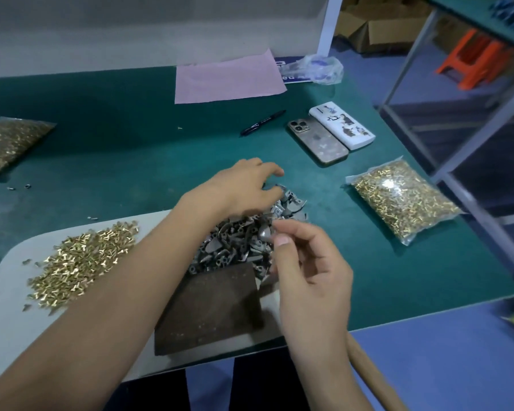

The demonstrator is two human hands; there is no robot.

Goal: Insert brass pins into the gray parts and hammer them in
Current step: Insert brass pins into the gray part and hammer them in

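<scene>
Left hand (250, 185): reaching over the far edge of the heap of small gray metal parts (238, 241), fingers bent down and touching the top pieces; cannot tell if anything is held.
Right hand (306, 262): thumb and fingers curled, pinching one curved gray part (264, 234) just above the near side of the heap.
Gray heap: lying in the middle of the green table (131, 149), partly on the pale gray mat (12, 307), touching the far edge of the dark brown square block (211, 310).
Loose pile of small shiny brass pins (77, 262): on the pale mat, left of the left arm.
Clear bag full of brass pins (404, 200): on the table, right of the heap, well apart from it.
Second bag of brass pins (6, 143): at the far left edge of the table.
Gold phone (318, 142): face down, beyond the heap, just beside a white phone-shaped case with little pictures (341, 126).
Black marker pen (263, 123): left of the gold phone.
Pink paper sheet (229, 78): at the back of the table.
Crumpled clear plastic bag (318, 69): just right of the pink sheet.
Wooden stick (371, 378): at the bottom, right of the right wrist.
</scene>
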